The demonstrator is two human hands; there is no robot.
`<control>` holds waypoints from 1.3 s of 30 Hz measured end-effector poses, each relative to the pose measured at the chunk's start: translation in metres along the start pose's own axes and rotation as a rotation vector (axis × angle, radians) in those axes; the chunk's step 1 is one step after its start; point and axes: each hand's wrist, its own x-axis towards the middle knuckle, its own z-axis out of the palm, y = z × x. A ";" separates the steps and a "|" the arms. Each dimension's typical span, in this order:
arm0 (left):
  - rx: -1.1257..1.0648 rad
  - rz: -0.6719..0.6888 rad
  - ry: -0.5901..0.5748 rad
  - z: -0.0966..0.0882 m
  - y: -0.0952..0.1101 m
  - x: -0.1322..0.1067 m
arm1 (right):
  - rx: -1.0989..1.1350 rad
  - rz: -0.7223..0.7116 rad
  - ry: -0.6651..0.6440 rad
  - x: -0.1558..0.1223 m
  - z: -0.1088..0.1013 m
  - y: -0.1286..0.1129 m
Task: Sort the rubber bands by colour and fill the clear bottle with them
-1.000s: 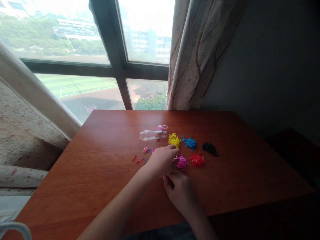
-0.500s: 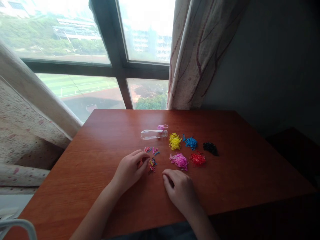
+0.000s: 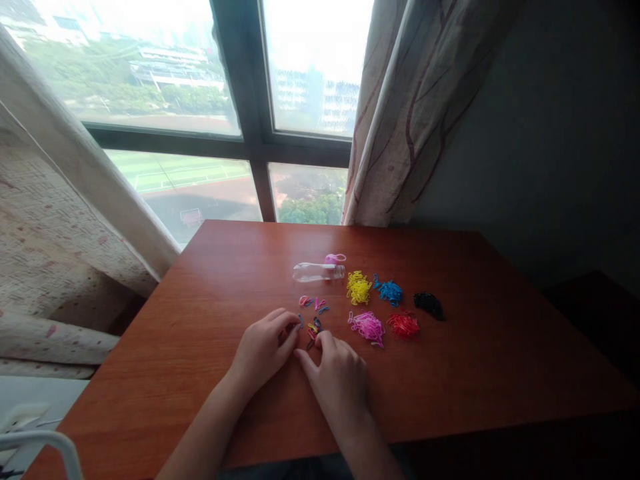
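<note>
My left hand (image 3: 263, 348) rests on the brown table (image 3: 210, 293) with fingers curled, its fingertips at a small mixed clump of coloured rubber bands (image 3: 314, 329). My right hand (image 3: 336, 379) lies beside it, fingers bent, its fingertips touching the same clump. A few loose bands (image 3: 313, 303) lie just beyond. Further right are sorted piles: pink (image 3: 369, 326), red (image 3: 403, 325), yellow (image 3: 359, 287), blue (image 3: 390, 291) and black (image 3: 430, 305). A clear small bottle (image 3: 319, 271) lies on its side with a pink cap (image 3: 335, 258) behind it.
A window (image 3: 240, 100) with curtains (image 3: 415, 113) stands behind the table. A patterned curtain (image 3: 55, 220) hangs at the left. A dark wall (image 3: 550, 133) is at the right. A white curved object (image 3: 45, 443) shows at the bottom left corner.
My left hand pulled back from the pink pile to the left and now sits at the mixed clump. My right hand moved left and forward to meet it. The view shifted slightly.
</note>
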 end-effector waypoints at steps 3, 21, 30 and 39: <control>0.009 0.002 -0.002 0.000 0.000 0.000 | 0.007 -0.007 -0.007 0.001 0.000 0.000; 0.047 0.023 -0.030 0.000 0.002 -0.001 | 0.156 -0.104 0.006 -0.013 -0.007 0.021; 0.072 0.034 -0.055 -0.001 0.003 0.000 | 0.285 0.002 0.150 -0.015 -0.034 0.066; 0.098 0.055 -0.051 0.001 0.001 0.000 | 0.073 0.365 0.409 0.036 -0.098 0.202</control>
